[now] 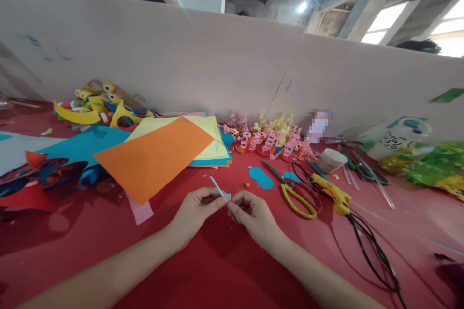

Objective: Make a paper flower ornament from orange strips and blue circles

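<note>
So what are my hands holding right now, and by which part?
Your left hand and right hand pinch a small light-blue strip between fingertips, near its middle.

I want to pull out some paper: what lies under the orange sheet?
Pale yellow sheets and a pink piece stick out from under the orange sheet; whatever it fully covers can't be seen.

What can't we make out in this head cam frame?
All head view:
- Light-blue strip: middle hidden by fingers of left hand and right hand
- Paper stack: partly under orange sheet
- Black cable: cut off by bottom edge
- Item near wall: pixelated
</note>
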A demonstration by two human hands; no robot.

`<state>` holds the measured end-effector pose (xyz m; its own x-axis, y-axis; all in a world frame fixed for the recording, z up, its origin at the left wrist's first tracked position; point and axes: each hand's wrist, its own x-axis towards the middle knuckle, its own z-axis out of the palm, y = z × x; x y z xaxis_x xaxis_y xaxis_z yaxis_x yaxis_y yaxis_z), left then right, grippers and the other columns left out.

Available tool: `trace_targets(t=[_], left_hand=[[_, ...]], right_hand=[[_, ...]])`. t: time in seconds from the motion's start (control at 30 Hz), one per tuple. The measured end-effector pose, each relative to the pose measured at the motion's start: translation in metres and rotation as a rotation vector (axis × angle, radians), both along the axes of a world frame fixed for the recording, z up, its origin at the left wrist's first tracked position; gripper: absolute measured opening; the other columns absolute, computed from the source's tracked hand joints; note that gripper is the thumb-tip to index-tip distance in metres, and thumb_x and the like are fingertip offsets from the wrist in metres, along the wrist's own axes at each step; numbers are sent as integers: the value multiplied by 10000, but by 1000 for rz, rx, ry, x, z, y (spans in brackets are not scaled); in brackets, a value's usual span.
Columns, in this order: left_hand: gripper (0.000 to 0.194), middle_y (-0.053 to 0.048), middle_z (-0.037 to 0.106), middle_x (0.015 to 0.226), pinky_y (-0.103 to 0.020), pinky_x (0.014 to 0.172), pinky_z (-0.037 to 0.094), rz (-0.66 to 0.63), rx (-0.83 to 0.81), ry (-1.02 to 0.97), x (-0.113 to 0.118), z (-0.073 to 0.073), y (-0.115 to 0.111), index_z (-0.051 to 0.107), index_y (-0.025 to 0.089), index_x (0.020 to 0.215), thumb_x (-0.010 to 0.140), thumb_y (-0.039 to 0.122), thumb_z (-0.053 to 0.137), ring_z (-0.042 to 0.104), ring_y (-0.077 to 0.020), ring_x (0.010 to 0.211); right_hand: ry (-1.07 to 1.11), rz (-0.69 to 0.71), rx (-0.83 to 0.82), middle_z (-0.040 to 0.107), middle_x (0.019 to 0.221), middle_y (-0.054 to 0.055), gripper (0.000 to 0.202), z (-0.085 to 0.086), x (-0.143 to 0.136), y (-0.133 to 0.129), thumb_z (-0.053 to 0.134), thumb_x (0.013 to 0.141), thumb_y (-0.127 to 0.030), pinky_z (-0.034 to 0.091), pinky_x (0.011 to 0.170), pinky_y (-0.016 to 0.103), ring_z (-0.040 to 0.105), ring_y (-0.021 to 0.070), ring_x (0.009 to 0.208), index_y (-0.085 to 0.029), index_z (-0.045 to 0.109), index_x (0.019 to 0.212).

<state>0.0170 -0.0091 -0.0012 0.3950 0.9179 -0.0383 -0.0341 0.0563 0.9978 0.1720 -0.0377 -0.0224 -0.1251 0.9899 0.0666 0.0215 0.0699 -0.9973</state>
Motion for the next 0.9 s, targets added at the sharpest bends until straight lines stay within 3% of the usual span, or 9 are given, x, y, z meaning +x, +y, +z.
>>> trace_targets(t=[0.23, 0.5, 0.63, 0.77, 0.83, 0.9], left_hand=[[127, 5, 644, 644, -292, 684, 466, -10, -141, -132, 2, -7, 1, 681, 171, 717, 686, 294, 683, 574, -134, 621], [124, -5, 642, 653, -286, 690, 467, -103, -127, -143, -1, -7, 3, 677, 160, 730, 730, 282, 659, 586, -140, 643], [128, -8, 634, 656, -286, 695, 463, -81, -119, -114, -4, -9, 5, 673, 162, 698, 729, 285, 659, 579, -144, 652], [157, -19, 638, 697, -255, 694, 459, 13, -138, -83, -5, -11, 10, 686, 161, 712, 669, 310, 709, 559, -136, 675], [197, -24, 636, 710, -258, 703, 468, 37, -159, -89, -5, -11, 13, 680, 161, 716, 643, 339, 725, 559, -139, 680], [232, -27, 634, 718, -274, 725, 479, 40, -174, -95, -5, -9, 14, 667, 165, 716, 626, 368, 731, 570, -149, 694]], right_hand=[[86, 15, -68, 563, 612, -14, 317, -3, -1, 0, 605, 736, -489, 440, 528, 226, 520, 96, 531, -180, 540, 714], [188, 52, -114, 598, 586, -15, 332, 1, -1, 0, 633, 712, -492, 441, 529, 224, 535, 92, 510, -172, 545, 703], [159, 82, -140, 599, 554, -20, 365, 4, -2, 3, 642, 679, -523, 457, 539, 230, 550, 96, 496, -169, 553, 685], [-79, 127, -113, 620, 597, 15, 430, 18, 18, 20, 503, 754, -577, 478, 550, 258, 587, 127, 529, -160, 584, 685], [-333, -38, -11, 644, 662, 46, 384, 32, 48, 28, 475, 793, -522, 475, 579, 274, 611, 157, 600, -163, 593, 725], [-722, -325, 105, 658, 724, 76, 294, 48, 91, 31, 467, 824, -423, 456, 642, 303, 620, 191, 682, -167, 600, 765]])
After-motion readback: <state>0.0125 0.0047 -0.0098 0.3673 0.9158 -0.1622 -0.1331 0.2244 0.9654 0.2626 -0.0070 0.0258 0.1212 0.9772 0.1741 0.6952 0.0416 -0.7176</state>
